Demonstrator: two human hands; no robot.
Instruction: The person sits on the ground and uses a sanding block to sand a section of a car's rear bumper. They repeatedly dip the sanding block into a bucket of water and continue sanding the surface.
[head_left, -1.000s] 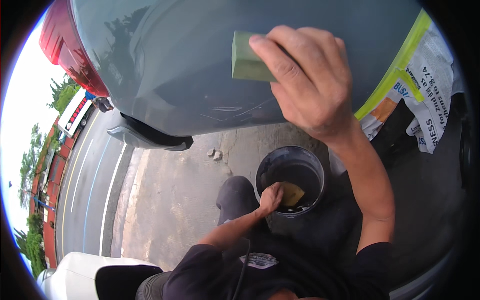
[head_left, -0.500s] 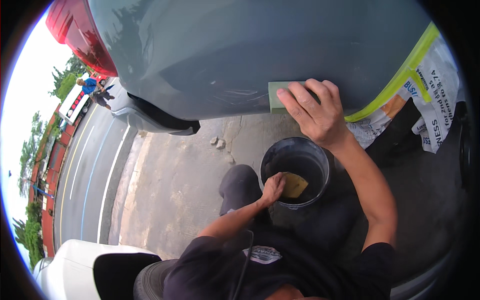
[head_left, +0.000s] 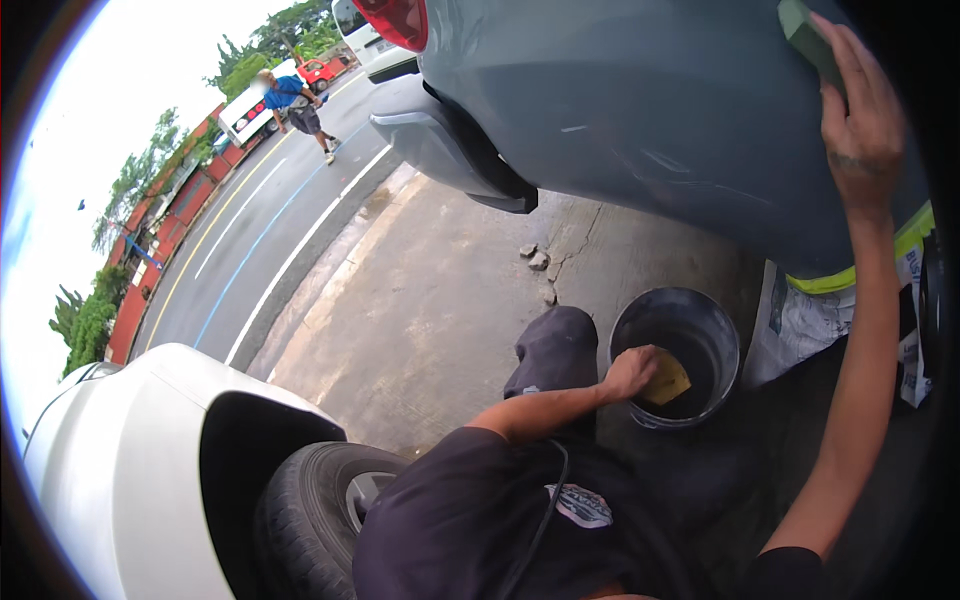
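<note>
My right hand [head_left: 860, 120] presses a green sanding block [head_left: 805, 30] flat against the grey car body panel [head_left: 660, 110] at the upper right. My left hand [head_left: 630, 372] reaches into a black bucket [head_left: 715, 330] on the ground and holds a yellow sponge [head_left: 668, 380] inside it. The bucket stands just below the panel, beside my bent knee [head_left: 555, 345].
Masking paper with yellow-green tape [head_left: 850, 300] hangs along the panel's lower edge. A white car with a tyre [head_left: 310, 500] is at lower left. Small stones [head_left: 538, 262] lie on the cracked concrete. A person in blue [head_left: 295, 105] walks on the road beyond.
My right hand has slid the green block up and to the right along the panel. My left hand stays in the bucket on the sponge. The view has turned left toward the road.
</note>
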